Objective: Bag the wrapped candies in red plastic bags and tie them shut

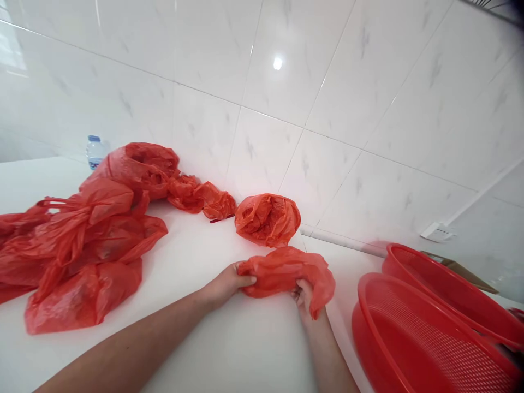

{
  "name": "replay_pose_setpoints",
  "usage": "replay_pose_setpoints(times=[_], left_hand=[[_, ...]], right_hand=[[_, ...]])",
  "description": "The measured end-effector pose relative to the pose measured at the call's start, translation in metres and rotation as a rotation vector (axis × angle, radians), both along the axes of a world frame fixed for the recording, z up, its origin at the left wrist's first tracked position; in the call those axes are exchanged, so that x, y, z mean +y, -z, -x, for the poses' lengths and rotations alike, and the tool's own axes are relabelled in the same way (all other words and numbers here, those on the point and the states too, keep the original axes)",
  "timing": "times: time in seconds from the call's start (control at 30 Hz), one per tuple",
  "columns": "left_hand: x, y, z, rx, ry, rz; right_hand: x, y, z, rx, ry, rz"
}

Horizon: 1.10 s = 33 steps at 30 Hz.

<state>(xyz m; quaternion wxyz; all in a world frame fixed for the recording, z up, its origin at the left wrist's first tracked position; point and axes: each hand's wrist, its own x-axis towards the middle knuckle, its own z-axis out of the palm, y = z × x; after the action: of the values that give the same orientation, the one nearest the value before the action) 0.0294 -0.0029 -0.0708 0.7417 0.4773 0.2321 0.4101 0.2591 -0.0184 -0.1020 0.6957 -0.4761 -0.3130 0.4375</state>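
A crumpled red plastic bag (pixel 286 272) lies on the white counter (pixel 196 256) and both my hands grip it. My left hand (pixel 227 285) pinches its left end with closed fingers. My right hand (pixel 305 299) is closed on its lower right part, partly covered by the plastic. Just behind it sits another red bag (pixel 268 219), bunched up with its mouth open.
A heap of several red plastic bags (pixel 85 240) covers the counter's left side. A small water bottle (pixel 94 151) stands behind the heap by the tiled wall. Two red perforated basins (pixel 429 333) are stacked at the right. A white wall socket (pixel 438 231) is above them.
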Motion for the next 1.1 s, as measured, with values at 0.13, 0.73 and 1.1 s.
replay_pose_setpoints(times=[0.13, 0.73, 1.1], left_hand=[[0.012, 0.001, 0.019, -0.213, -0.299, 0.24], [0.009, -0.014, 0.027, -0.172, -0.493, 0.391], [0.011, -0.01, 0.031, -0.084, -0.444, 0.295]], right_hand=[[-0.005, -0.016, -0.01, 0.118, -0.047, -0.005], [-0.03, -0.051, -0.024, -0.298, 0.025, 0.208], [-0.035, -0.046, 0.0, -0.171, -0.271, 0.19]])
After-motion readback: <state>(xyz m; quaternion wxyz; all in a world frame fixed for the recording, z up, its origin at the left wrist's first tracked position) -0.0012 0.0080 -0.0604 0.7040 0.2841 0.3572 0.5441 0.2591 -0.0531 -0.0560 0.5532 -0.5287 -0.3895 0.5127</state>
